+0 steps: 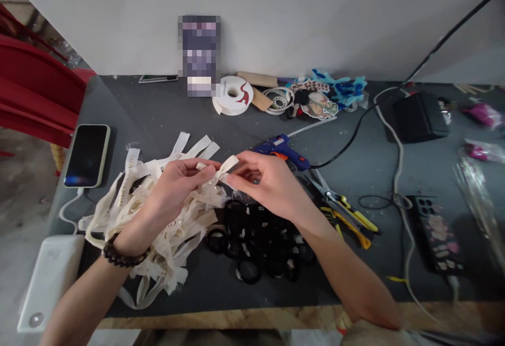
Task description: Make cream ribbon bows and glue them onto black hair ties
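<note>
Between my two hands is a cream ribbon bow (228, 166), held up over the table. My left hand (179, 180) pinches its left side with thumb and fingers. At its right side, my right hand (266, 180) is closed on it with thumb and fingertips. A heap of cream ribbon strips (173, 254), some with printed lettering, lies under and around my left hand. Below my right hand is a pile of black hair ties (248, 270), several with pale bits on them. Just beyond my right hand rests a blue glue gun (290, 154), partly covered by that hand.
Pliers and cutters with yellow handles (351, 220) lie on the right. At the back stand a ribbon spool (232, 95) and a blurred upright screen (200, 54). A phone (87, 155) and white power bank (51, 277) are left. A black cable (351, 141) and white cable (400, 162) cross the right side.
</note>
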Tool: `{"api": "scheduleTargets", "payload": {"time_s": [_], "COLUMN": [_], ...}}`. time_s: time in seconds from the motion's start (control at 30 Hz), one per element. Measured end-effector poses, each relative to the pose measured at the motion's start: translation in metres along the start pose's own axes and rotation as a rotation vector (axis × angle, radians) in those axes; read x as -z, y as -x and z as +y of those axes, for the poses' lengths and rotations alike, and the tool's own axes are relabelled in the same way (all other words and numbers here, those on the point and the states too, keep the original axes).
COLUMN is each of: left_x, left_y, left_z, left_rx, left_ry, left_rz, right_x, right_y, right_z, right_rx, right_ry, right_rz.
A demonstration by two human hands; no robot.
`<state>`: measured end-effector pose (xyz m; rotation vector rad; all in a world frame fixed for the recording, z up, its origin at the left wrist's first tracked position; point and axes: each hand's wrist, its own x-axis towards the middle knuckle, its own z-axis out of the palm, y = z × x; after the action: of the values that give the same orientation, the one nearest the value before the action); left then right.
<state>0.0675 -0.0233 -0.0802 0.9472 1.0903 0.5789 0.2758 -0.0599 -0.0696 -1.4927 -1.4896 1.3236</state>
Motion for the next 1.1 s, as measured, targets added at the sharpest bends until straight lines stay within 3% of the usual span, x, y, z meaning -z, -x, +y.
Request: {"api": "scheduleTargets", "payload": {"time_s": [0.2, 0.33, 0.53, 0.6, 0.7, 0.8, 0.9, 1.1], "left_x": [-0.004, -0.007, -0.014, -0.013, -0.009, -0.005, -0.002, 0.002], "left_y": [0.000, 0.004, 0.012, 0.012, 0.010, 0.007, 0.005, 0.004], "left_z": [0.005, 0.007, 0.006, 0.008, 0.012, 0.013, 0.012, 0.013], "left_rx": [-0.071, -0.248, -0.417, -0.403, -0.322, -0.228, -0.178, -0.164], "left_ry": [-0.156, -0.330, -0.618, -0.639, -0.590, -0.470, -0.404, -0.443], "left_rz": [0.031, 0.047, 0.223, 0.214, 0.077, -0.040, -0.078, -0.124], "right_x": [-0.004, -0.008, -0.018, -0.018, -0.016, -0.014, -0.014, -0.015], "right_y": [-0.001, 0.002, 0.006, 0.006, 0.006, 0.004, 0.003, 0.004], "right_z": [-0.002, -0.005, -0.004, -0.003, -0.003, -0.004, -0.004, -0.006], "right_rx": [0.032, 0.069, 0.098, 0.125, 0.151, 0.152, 0.152, 0.146], "right_ry": [-0.005, 0.102, 0.240, 0.311, 0.391, 0.273, 0.145, 0.256], "right_rz": [0.160, 0.208, 0.231, 0.256, 0.250, 0.148, 0.087, 0.089]}}
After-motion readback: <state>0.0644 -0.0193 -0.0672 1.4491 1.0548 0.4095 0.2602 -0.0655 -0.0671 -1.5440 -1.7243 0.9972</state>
